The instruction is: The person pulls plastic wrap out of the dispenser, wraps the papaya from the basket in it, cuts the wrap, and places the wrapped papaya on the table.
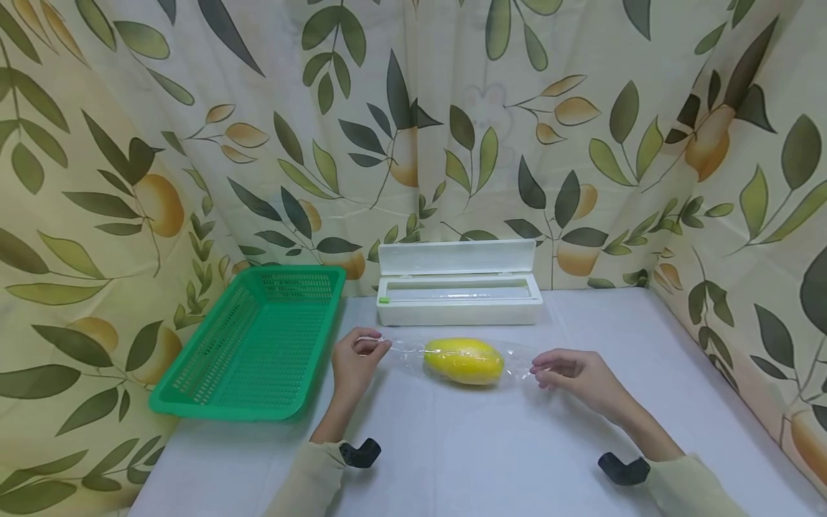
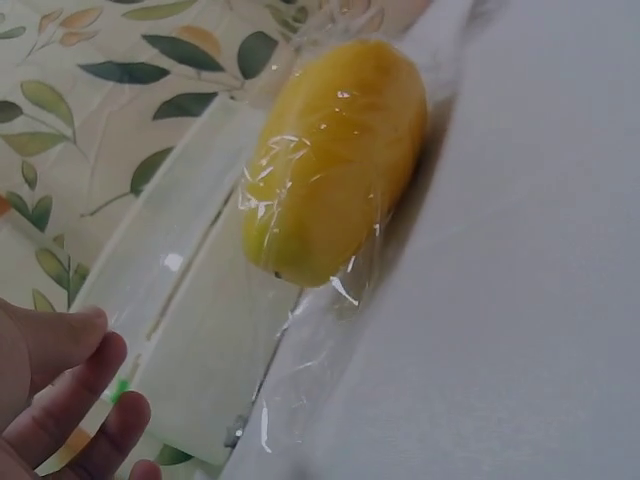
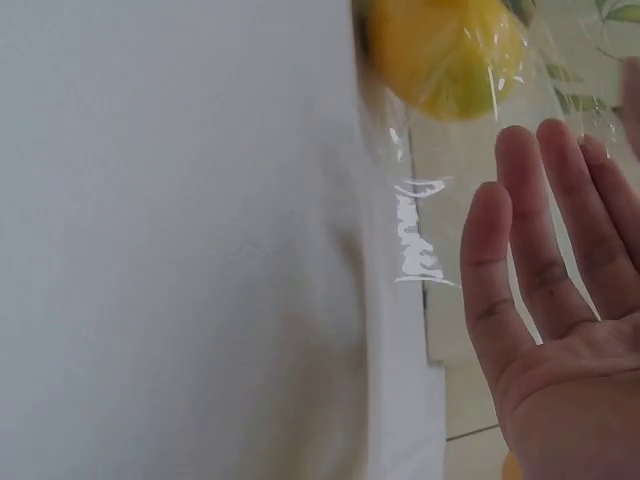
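Lower center of head frame: yellow fruit [image 1: 464, 361], wrapped in clear film [image 1: 405, 350]. Left hand [image 1: 354, 366], left of the fruit: thumb and forefinger pinch the film's end. Right hand [image 1: 577, 375], right of it: fingers extended, thumb apart (film contact cannot be told). Frame left: green basket [image 1: 304, 373].

The head view is evenly lit by soft, diffuse light, and only faint shadows are cast on the white tablecloth [image 1: 504, 445]. Sharp white glints are thrown back by the clear plastic film [image 3: 415, 235], and smaller highlights are scattered over the wrapped yellow fruit [image 2: 335, 165]. Both wrist views are rendered dimmer, greyer and softer.
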